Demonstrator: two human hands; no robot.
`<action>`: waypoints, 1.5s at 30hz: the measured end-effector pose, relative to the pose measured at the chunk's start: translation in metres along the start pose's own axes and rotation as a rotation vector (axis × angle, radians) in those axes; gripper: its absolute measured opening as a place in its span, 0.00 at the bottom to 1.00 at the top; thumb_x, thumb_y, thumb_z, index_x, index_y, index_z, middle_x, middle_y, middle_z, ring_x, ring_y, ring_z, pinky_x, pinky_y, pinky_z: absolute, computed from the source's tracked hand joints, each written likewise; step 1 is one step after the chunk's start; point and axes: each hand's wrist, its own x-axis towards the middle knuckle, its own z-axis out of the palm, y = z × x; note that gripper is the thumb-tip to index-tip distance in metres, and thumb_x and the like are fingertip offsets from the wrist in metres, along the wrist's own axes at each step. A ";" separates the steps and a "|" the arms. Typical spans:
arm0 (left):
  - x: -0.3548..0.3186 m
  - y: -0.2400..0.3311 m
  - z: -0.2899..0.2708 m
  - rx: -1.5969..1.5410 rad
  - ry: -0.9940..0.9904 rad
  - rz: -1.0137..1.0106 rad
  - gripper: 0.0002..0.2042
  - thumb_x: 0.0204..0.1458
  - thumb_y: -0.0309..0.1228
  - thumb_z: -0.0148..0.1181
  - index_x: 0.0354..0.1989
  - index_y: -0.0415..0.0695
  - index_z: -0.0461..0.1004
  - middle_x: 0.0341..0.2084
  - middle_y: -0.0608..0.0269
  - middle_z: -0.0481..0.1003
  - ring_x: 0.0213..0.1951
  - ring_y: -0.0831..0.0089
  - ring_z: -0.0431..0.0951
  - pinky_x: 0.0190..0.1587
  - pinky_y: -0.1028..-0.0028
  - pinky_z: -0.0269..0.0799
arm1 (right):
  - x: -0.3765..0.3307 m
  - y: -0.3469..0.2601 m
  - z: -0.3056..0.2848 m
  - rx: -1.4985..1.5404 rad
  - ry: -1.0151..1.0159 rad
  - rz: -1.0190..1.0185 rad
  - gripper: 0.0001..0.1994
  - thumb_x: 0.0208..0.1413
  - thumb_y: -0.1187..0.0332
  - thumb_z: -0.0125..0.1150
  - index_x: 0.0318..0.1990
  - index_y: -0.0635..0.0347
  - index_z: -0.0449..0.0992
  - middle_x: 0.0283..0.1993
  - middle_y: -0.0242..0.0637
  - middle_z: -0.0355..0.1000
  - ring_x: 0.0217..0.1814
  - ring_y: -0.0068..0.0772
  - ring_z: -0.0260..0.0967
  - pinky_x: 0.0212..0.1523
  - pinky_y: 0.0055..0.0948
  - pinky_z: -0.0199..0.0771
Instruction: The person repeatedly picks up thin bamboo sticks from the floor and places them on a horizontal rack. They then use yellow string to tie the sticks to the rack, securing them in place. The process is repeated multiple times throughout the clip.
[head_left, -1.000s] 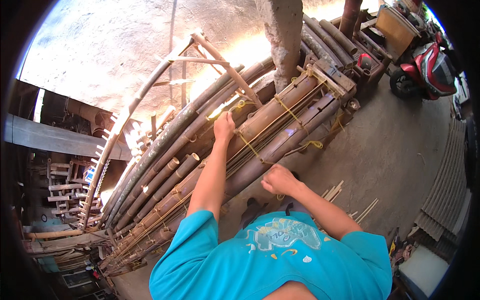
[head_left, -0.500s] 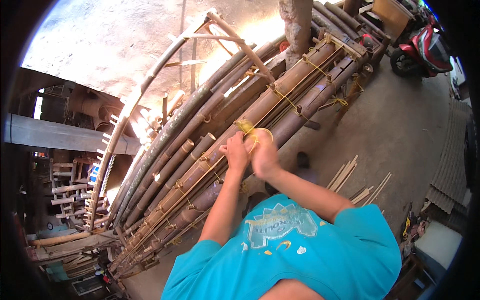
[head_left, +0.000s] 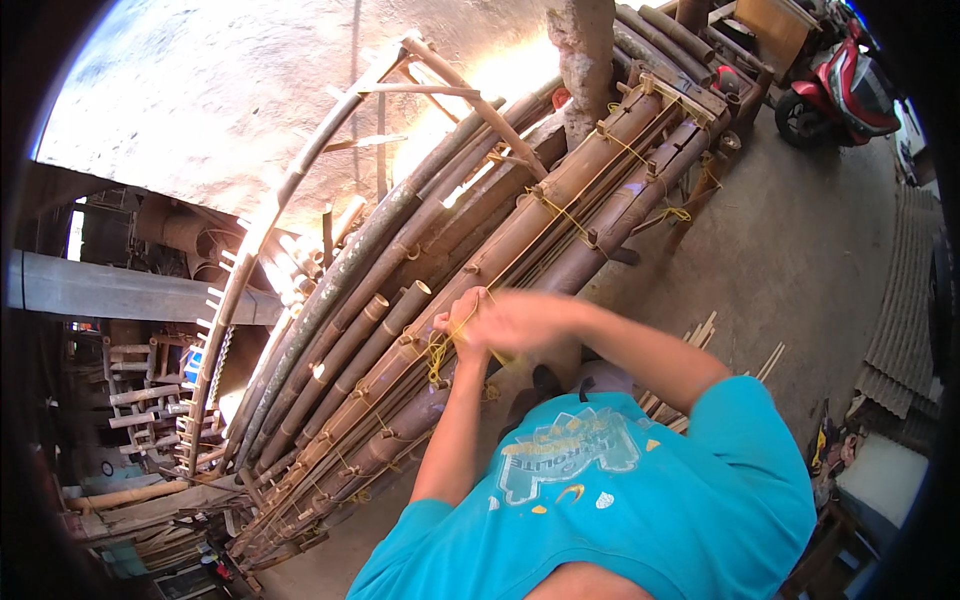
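Note:
Two long brown bamboo poles lie side by side on a frame, with thin split bamboo strips between them; the nearer one is a bamboo pole (head_left: 625, 205). Yellow cord ties cross them at intervals. Above the poles, my left hand (head_left: 462, 316) is closed, with yellow cord (head_left: 437, 352) running through its fingers and hanging in loose loops beside the wrist. My right hand (head_left: 525, 320) is right next to it, overlapping it in the picture. Motion smears the right fingers, so their grip and any cord in them cannot be made out.
Behind the poles are more bamboo lengths (head_left: 375, 235) and a curved pegged bamboo piece (head_left: 262, 235). A rough post (head_left: 582, 75) stands beyond. Split strips (head_left: 690, 350) lie on the floor at right; a red motorbike (head_left: 845, 90) is parked at the far right.
My right hand has swept across, close against the left one, its forearm now more level. The bunched yellow cord has shifted from above the hands to hang left of the left wrist.

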 end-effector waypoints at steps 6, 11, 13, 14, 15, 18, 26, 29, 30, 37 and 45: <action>0.068 0.074 -0.052 -0.617 -0.040 -0.278 0.10 0.63 0.29 0.50 0.36 0.40 0.77 0.28 0.63 0.79 0.31 0.74 0.77 0.40 0.75 0.71 | -0.098 0.087 0.082 -0.217 0.117 0.258 0.21 0.63 0.58 0.51 0.20 0.61 0.75 0.22 0.47 0.73 0.33 0.50 0.73 0.48 0.47 0.70; 0.149 0.004 -0.009 -0.549 -0.022 -0.389 0.14 0.64 0.35 0.49 0.36 0.37 0.76 0.24 0.55 0.78 0.28 0.65 0.79 0.32 0.65 0.71 | -0.102 0.076 0.082 -0.320 0.109 0.274 0.18 0.63 0.60 0.51 0.24 0.61 0.77 0.27 0.49 0.74 0.39 0.52 0.72 0.54 0.43 0.68; 0.121 -0.041 0.030 -0.082 -0.150 -0.331 0.15 0.63 0.37 0.49 0.39 0.37 0.77 0.30 0.47 0.80 0.34 0.55 0.82 0.37 0.59 0.73 | -0.118 0.077 0.088 0.055 0.350 0.371 0.17 0.65 0.59 0.50 0.31 0.60 0.78 0.32 0.46 0.76 0.44 0.46 0.73 0.57 0.36 0.68; 0.127 -0.035 0.028 -0.126 -0.171 -0.314 0.16 0.63 0.38 0.49 0.42 0.37 0.76 0.32 0.46 0.80 0.37 0.51 0.81 0.40 0.57 0.73 | -0.135 0.097 0.095 0.314 0.612 0.409 0.17 0.66 0.57 0.50 0.34 0.60 0.78 0.35 0.44 0.76 0.46 0.44 0.73 0.59 0.36 0.68; 0.137 -0.024 0.019 -0.169 -0.188 -0.293 0.17 0.63 0.39 0.48 0.45 0.37 0.76 0.35 0.44 0.79 0.40 0.48 0.80 0.43 0.56 0.73 | -0.144 0.110 0.102 0.577 0.872 0.434 0.18 0.67 0.56 0.49 0.37 0.61 0.78 0.38 0.43 0.77 0.48 0.41 0.73 0.60 0.36 0.68; 0.115 -0.035 -0.033 -0.304 -0.226 -0.316 0.19 0.63 0.40 0.47 0.52 0.40 0.73 0.40 0.41 0.78 0.45 0.45 0.78 0.48 0.55 0.72 | -0.130 0.080 0.122 1.227 1.253 0.546 0.27 0.68 0.46 0.44 0.58 0.62 0.68 0.55 0.40 0.70 0.57 0.37 0.69 0.63 0.43 0.66; -0.051 -0.073 -0.154 -0.044 -0.571 -0.231 0.16 0.59 0.36 0.56 0.53 0.43 0.71 0.48 0.48 0.77 0.53 0.52 0.74 0.55 0.48 0.59 | -0.036 0.082 0.259 1.403 1.085 0.627 0.23 0.67 0.48 0.45 0.52 0.59 0.73 0.46 0.36 0.73 0.51 0.35 0.72 0.59 0.36 0.68; -0.069 -0.080 -0.131 0.006 -0.256 -0.038 0.18 0.56 0.37 0.59 0.53 0.46 0.71 0.43 0.51 0.77 0.45 0.55 0.74 0.48 0.51 0.55 | 0.039 0.084 0.267 0.749 1.243 0.188 0.17 0.66 0.55 0.46 0.44 0.59 0.74 0.39 0.37 0.73 0.45 0.32 0.71 0.49 0.36 0.70; -0.068 -0.088 -0.117 -0.010 -0.284 -0.091 0.17 0.56 0.36 0.59 0.52 0.45 0.71 0.43 0.51 0.77 0.46 0.54 0.74 0.48 0.51 0.55 | 0.077 0.075 0.277 0.439 1.214 0.144 0.16 0.66 0.56 0.46 0.41 0.59 0.73 0.36 0.37 0.72 0.41 0.32 0.71 0.44 0.35 0.70; -0.068 -0.079 -0.120 -0.184 -0.065 -0.093 0.08 0.59 0.29 0.53 0.41 0.52 0.79 0.30 0.57 0.79 0.35 0.59 0.76 0.41 0.61 0.51 | 0.138 0.110 0.161 -1.092 0.172 0.695 0.29 0.64 0.39 0.40 0.49 0.50 0.82 0.48 0.49 0.76 0.50 0.50 0.72 0.55 0.60 0.63; -0.073 -0.084 -0.125 -0.153 -0.069 -0.206 0.10 0.63 0.37 0.52 0.40 0.52 0.80 0.30 0.64 0.79 0.34 0.66 0.76 0.46 0.62 0.51 | 0.033 0.008 0.181 -0.065 -0.336 0.427 0.20 0.64 0.58 0.48 0.28 0.63 0.78 0.26 0.51 0.74 0.31 0.53 0.71 0.40 0.46 0.74</action>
